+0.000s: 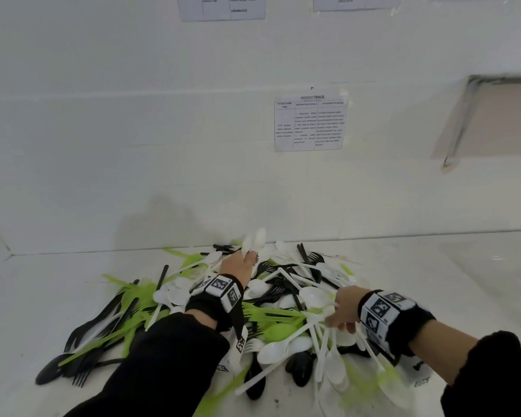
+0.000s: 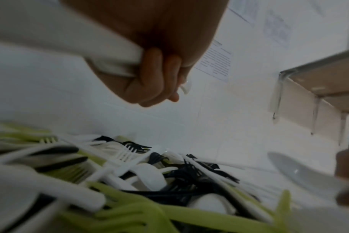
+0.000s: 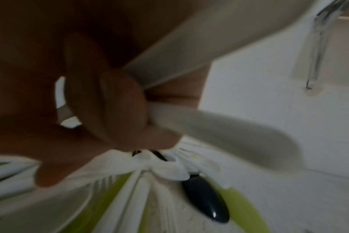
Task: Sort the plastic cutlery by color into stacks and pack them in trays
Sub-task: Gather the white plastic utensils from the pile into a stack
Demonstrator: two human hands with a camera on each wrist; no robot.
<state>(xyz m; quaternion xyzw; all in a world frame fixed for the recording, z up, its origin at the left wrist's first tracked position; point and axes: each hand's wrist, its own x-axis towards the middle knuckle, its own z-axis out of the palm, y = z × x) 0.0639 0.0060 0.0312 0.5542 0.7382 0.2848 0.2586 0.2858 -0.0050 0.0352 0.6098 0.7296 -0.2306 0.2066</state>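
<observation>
A heap of plastic cutlery (image 1: 271,299) in white, black and lime green covers the white counter. My left hand (image 1: 241,266) is lifted over the back of the heap and grips a bundle of white spoons (image 1: 254,240) whose bowls stick up past the fingers. The left wrist view shows the fingers (image 2: 155,74) curled round the white handles (image 2: 110,52). My right hand (image 1: 343,311) is low on the right of the heap, fingers curled round several white spoons (image 1: 328,347) that fan out below it. In the right wrist view a white spoon (image 3: 229,132) is held between thumb and fingers.
A white tiled wall (image 1: 163,145) with taped paper sheets (image 1: 310,124) rises right behind the heap. A recessed ledge (image 1: 494,115) is in the wall at upper right. Black forks and green cutlery (image 1: 103,338) spread to the left. Bare counter (image 1: 42,281) lies at far left.
</observation>
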